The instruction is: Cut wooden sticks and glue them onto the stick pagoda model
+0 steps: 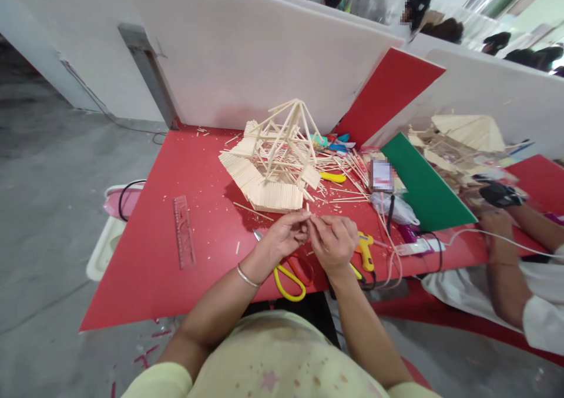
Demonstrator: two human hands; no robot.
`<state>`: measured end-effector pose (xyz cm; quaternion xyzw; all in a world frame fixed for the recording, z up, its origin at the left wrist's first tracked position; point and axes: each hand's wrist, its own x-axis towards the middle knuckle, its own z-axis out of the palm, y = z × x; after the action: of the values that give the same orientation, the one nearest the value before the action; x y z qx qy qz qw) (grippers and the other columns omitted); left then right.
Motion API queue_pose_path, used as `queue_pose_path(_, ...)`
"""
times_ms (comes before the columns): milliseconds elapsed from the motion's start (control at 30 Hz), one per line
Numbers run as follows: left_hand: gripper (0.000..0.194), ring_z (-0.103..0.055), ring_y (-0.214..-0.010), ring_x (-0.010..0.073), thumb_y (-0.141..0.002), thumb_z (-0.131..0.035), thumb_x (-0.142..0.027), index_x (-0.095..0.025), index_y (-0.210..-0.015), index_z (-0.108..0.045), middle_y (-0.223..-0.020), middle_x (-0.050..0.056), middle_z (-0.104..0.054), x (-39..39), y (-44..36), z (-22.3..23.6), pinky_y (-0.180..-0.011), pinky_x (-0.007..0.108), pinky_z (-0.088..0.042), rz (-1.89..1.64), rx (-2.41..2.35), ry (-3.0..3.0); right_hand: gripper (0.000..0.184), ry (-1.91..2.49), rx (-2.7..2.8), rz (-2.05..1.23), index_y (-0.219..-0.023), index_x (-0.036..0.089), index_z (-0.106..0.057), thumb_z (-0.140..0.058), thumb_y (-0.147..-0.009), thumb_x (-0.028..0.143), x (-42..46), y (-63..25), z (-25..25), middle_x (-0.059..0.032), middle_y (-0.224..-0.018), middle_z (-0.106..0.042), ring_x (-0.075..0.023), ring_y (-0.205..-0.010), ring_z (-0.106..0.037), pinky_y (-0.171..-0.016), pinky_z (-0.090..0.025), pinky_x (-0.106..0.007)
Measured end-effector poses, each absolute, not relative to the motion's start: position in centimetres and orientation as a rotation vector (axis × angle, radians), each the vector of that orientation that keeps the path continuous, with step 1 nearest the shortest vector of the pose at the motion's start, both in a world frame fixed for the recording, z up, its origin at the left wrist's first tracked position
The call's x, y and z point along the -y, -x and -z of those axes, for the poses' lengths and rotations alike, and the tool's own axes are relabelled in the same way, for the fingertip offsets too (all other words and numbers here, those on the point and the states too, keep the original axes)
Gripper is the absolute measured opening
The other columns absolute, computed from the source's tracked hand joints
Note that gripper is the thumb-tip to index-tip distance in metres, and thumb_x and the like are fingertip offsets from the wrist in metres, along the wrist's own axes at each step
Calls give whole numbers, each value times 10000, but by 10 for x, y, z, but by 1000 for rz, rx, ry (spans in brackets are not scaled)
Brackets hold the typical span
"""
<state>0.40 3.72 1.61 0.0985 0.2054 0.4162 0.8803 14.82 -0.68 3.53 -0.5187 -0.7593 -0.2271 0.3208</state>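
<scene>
The person's left hand (284, 236) and right hand (333, 242) met over the red table (150, 268), fingers pinching one thin little stick (308, 217) between them, so it stayed put up close. The stick house (275, 157) sat just past the hands at twelve o'clock, easy to reach. Yellow scissors (288, 277) lay under the wrists at six o'clock, and the glue gun (365, 251) waited at three o'clock. A ruler (184, 231) lay off at nine o'clock.
</scene>
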Motion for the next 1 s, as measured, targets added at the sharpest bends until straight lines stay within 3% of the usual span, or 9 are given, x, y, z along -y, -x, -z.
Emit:
queue_pose_path(367, 259, -510, -524, 40, -616, -853, -180, -103, -779, -667, -643, -14, -602, -38, -1, -22, -425, 136, -300, -927, -446, -142, 182, 1339, 1869, 590, -1012, 235, -742, -672, -844, 221, -7, -130, -46, -64, -870, -719, -186, -831, -615, -811, -461, -338)
queue_pose_path(667, 165, -522, -490, 76, -721, -716, -243, -131, -801, -627, -636, 0, -609, -45, 2, -21, -398, 167, -304, -994, -404, -111, 205, 1254, 1836, 616, -1019, 217, -745, -725, -815, 204, -16, -126, -44, -51, -878, -713, -170, -810, -603, -795, -481, -324)
queue_pose_path(1000, 188, -507, -486, 73, -713, -719, -238, -131, -842, -635, -671, 3, -629, -46, 3, -21, -398, 172, -305, -990, -405, -130, 241, 1252, 1890, 564, -1073, 219, -733, -711, -833, 206, -17, -126, -41, -58, -917, -705, -184, -876, -605, -843, -498, -340)
